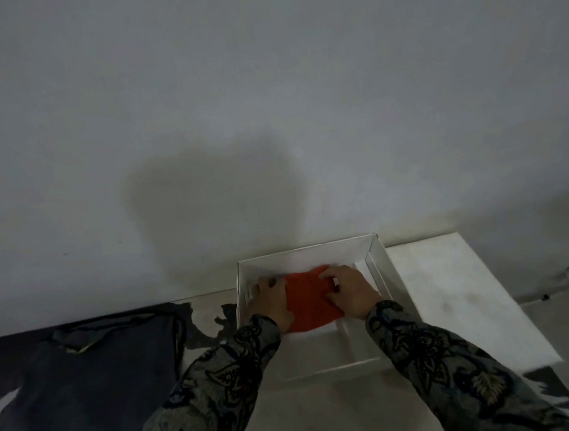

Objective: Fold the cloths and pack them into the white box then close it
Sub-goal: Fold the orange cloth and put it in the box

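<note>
Both hands settle a folded red cloth (306, 299) inside the open white box (380, 268).

The left hand (271, 299) and right hand (350, 292) lie flat-fingered on the cloth's ends; the lid (454, 286) rests just right, dark cloths (85, 387) to the left.

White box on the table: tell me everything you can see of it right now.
The shallow white cardboard box sits open, lidless, on the pale table against the wall. Its low walls look thin and stiff. A folded orange-red cloth lies in its far half; the near half shows bare white floor. The left hand and right hand reach inside, resting on the cloth's two ends.
</note>
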